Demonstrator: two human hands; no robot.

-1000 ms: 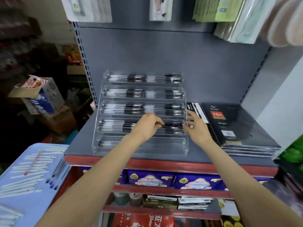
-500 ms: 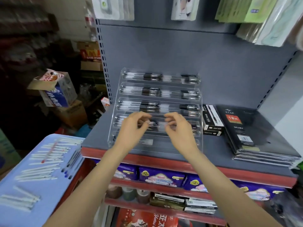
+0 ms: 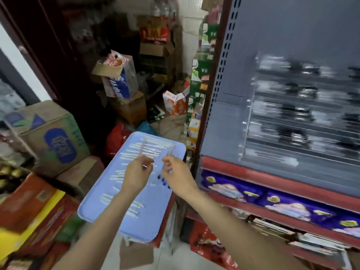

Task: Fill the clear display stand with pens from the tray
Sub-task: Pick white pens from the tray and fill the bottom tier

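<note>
Clear display stand (image 3: pixel 303 121) on grey shelf (image 3: pixel 220 133), blurred: upper tiers stocked with pens, lowest tier seemingly sparse. Blue tray (image 3: pixel 116 221) lower left, many pens (image 3: pixel 134 154) remaining. Left hand (image 3: pixel 136 176) and right hand (image 3: pixel 175 176) over tray, fingers curled; contents indiscernible. Roughly mostly filled.

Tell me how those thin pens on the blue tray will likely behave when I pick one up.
The pens look slim and straight, so probably stiff and light. Being round, they may roll on the flat tray. Their pale barrels look smooth, perhaps slippery to pinch.
</note>
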